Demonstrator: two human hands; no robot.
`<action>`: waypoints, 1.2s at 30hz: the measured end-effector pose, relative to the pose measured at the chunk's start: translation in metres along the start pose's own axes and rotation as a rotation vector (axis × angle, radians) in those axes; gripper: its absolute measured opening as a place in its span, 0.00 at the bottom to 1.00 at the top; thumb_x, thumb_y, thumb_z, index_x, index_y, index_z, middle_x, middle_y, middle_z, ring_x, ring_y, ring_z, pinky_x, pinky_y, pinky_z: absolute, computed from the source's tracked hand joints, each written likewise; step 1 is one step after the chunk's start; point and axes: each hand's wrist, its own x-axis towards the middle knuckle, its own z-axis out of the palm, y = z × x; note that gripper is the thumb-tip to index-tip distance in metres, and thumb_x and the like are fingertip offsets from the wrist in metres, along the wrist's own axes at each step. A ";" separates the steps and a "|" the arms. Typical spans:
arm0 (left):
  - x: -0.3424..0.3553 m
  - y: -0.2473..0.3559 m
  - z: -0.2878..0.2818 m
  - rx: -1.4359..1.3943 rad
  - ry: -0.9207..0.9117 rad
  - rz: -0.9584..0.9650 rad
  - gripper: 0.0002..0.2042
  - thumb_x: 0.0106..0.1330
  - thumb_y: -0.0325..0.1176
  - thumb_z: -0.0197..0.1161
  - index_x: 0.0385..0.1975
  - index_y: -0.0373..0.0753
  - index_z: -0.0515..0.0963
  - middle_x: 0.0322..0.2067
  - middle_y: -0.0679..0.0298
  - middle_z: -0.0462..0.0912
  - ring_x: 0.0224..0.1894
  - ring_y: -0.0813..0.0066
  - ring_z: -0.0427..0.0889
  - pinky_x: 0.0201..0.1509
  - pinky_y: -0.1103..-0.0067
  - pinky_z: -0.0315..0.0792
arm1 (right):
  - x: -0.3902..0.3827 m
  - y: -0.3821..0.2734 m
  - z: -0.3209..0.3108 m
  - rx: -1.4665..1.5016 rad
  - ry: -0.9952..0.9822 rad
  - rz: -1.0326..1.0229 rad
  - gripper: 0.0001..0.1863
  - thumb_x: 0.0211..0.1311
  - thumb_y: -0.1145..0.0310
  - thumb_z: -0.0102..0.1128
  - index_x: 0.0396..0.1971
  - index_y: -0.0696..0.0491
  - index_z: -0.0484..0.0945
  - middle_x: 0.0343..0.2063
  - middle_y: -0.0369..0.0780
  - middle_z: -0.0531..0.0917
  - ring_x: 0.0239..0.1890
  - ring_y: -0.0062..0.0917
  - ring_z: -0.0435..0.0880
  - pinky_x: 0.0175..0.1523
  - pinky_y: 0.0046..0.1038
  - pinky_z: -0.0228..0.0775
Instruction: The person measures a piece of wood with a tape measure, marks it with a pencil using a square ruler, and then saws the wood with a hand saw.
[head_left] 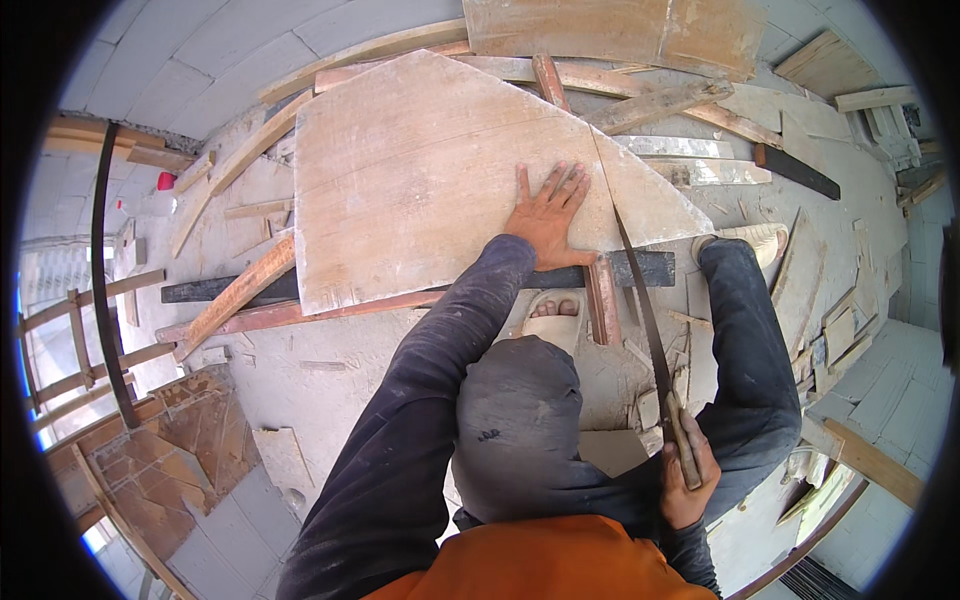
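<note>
A pale plywood sheet with angled corners lies across timber pieces in front of me. My left hand presses flat on it near its right part, fingers spread. In my right hand, low and to the right, is the wooden handle of a handsaw. The saw's long narrow blade slants up and away to the sheet, its far end at the near end of a thin dark line. That line runs to the sheet's far edge, right of my left hand. My fingers are wrapped round the handle.
A reddish timber and a dark beam lie under the sheet's near edge, beside my sandalled foot. Several planks and another board lie beyond. Wood scraps litter the right side; a dark upright bar stands left.
</note>
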 end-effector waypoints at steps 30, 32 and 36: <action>0.006 0.004 0.007 0.121 -0.012 -0.055 0.62 0.52 0.79 0.61 0.83 0.49 0.44 0.83 0.66 0.43 0.84 0.63 0.41 0.80 0.36 0.28 | 0.059 0.003 0.017 0.092 0.012 0.092 0.23 0.71 0.78 0.61 0.64 0.59 0.77 0.59 0.46 0.85 0.63 0.28 0.81 0.68 0.27 0.69; 0.006 0.009 0.007 0.102 -0.011 -0.054 0.63 0.52 0.78 0.62 0.83 0.49 0.44 0.83 0.66 0.43 0.84 0.62 0.41 0.80 0.36 0.29 | 0.111 0.010 0.042 0.034 -0.009 0.044 0.22 0.71 0.74 0.63 0.64 0.58 0.78 0.57 0.46 0.86 0.60 0.26 0.83 0.65 0.26 0.71; 0.003 0.007 0.001 0.074 -0.037 -0.068 0.63 0.52 0.75 0.65 0.83 0.50 0.43 0.83 0.66 0.43 0.84 0.62 0.40 0.81 0.37 0.30 | 0.095 0.008 0.041 0.011 -0.006 0.002 0.22 0.72 0.74 0.63 0.64 0.58 0.78 0.57 0.46 0.86 0.58 0.25 0.84 0.64 0.25 0.72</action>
